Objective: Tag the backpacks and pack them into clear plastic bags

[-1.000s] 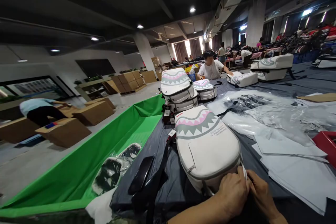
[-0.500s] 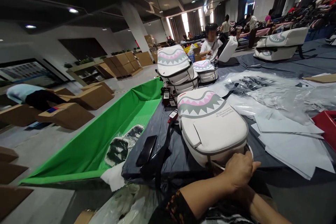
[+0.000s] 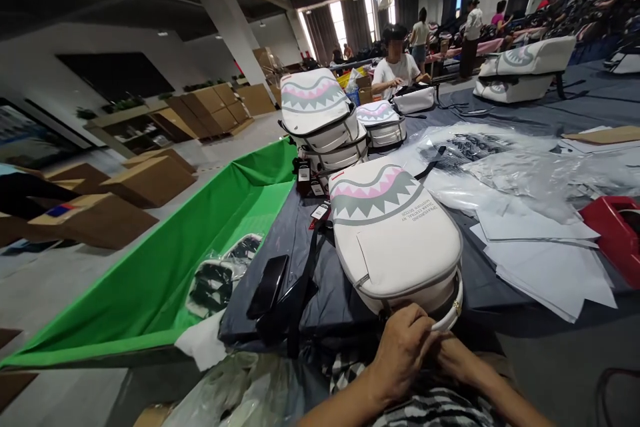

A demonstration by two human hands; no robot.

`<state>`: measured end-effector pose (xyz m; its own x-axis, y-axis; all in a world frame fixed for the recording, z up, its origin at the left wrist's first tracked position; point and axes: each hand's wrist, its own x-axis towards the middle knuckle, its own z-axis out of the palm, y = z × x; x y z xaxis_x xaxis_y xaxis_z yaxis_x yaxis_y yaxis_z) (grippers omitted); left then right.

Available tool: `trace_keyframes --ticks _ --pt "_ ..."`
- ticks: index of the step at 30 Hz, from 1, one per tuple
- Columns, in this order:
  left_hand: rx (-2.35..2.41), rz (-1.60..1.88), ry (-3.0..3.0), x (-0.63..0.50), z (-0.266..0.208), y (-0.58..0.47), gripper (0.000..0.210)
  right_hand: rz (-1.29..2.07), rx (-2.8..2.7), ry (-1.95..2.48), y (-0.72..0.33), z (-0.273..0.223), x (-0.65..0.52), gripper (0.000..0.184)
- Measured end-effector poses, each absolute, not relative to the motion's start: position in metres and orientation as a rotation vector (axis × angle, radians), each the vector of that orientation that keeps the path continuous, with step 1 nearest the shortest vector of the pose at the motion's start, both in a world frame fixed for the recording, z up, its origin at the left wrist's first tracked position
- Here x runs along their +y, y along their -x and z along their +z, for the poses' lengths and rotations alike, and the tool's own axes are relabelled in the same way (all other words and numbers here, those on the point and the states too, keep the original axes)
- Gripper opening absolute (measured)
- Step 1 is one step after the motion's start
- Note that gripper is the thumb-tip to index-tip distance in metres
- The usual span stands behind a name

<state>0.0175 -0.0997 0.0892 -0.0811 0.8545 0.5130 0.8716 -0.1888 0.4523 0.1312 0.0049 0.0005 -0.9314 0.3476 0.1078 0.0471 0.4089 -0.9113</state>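
A white backpack point(image 3: 405, 250) with a pink and grey shark-teeth print lies print side up on the dark-covered table, its printed lettering upside down to me. A curved white carry handle point(image 3: 453, 317) with a small gold-coloured piece stands out at its near end. There my left hand point(image 3: 403, 340) is closed, fingers pinched at the handle's lower end. My right hand point(image 3: 445, 350) is close beside it, mostly below and behind; its fingers are bent and partly hidden, and what they hold does not show. A hang tag point(image 3: 320, 211) lies at the backpack's left side.
Stacked white backpacks point(image 3: 320, 107) stand behind. A black phone point(image 3: 269, 285) lies on the left, beside a green fabric bin point(image 3: 150, 287). Plastic bags point(image 3: 520, 167), white paper sheets point(image 3: 545, 273) and a red tape dispenser point(image 3: 613, 233) lie right. A co-worker point(image 3: 397, 73) handles a bag across the table.
My left hand has moved left along the backpack's near end, from the handle's right side to its lower end. More of the handle shows. The co-worker's bag has gone from raised to lying down.
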Motion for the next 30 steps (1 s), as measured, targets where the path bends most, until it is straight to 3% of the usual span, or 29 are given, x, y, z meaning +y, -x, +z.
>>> trace_keyframes --ticks 2,5,8,12,15,17,19,21,24,26,30 --pt "-1.978 -1.050 2.088 -0.098 0.091 -0.016 0.011 1.418 -2.391 0.482 -0.156 0.020 0.018 0.046" --pt "-2.015 -0.912 2.014 -0.099 0.093 -0.015 0.014 0.865 -2.262 0.711 -0.192 0.046 0.030 0.034" --pt "-2.014 -0.919 2.026 -0.101 0.094 -0.015 0.016 0.397 -2.308 0.560 -0.201 0.062 0.037 0.025" --pt "-2.036 -1.004 2.065 -0.105 0.099 -0.012 0.020 0.268 -2.399 0.268 -0.182 0.067 0.070 0.030" --pt "-2.012 -0.984 2.097 -0.108 0.100 -0.010 0.024 0.458 -2.405 0.301 -0.173 0.067 0.104 0.022" --pt "-1.947 -0.973 2.094 -0.111 0.103 -0.009 0.022 0.771 -2.348 0.446 -0.174 0.067 0.115 0.022" --pt "-1.817 -1.004 2.039 -0.118 0.112 -0.004 0.012 1.176 -2.116 0.676 -0.179 0.066 0.110 0.039" --pt "-1.757 -1.064 1.824 -0.128 0.125 0.005 0.019 1.569 -1.808 0.921 -0.185 0.063 0.093 0.057" --pt "-1.934 -1.134 1.357 -0.140 0.143 0.017 0.024 1.976 -1.578 1.066 -0.185 0.060 0.058 0.067" --pt "-1.958 -1.141 1.336 -0.139 0.144 0.018 0.021 2.035 -1.530 1.061 -0.176 0.061 0.039 0.068" --pt "-1.798 -0.895 1.992 -0.122 0.117 0.008 0.021 1.781 -1.682 1.089 -0.153 0.070 0.023 0.065"
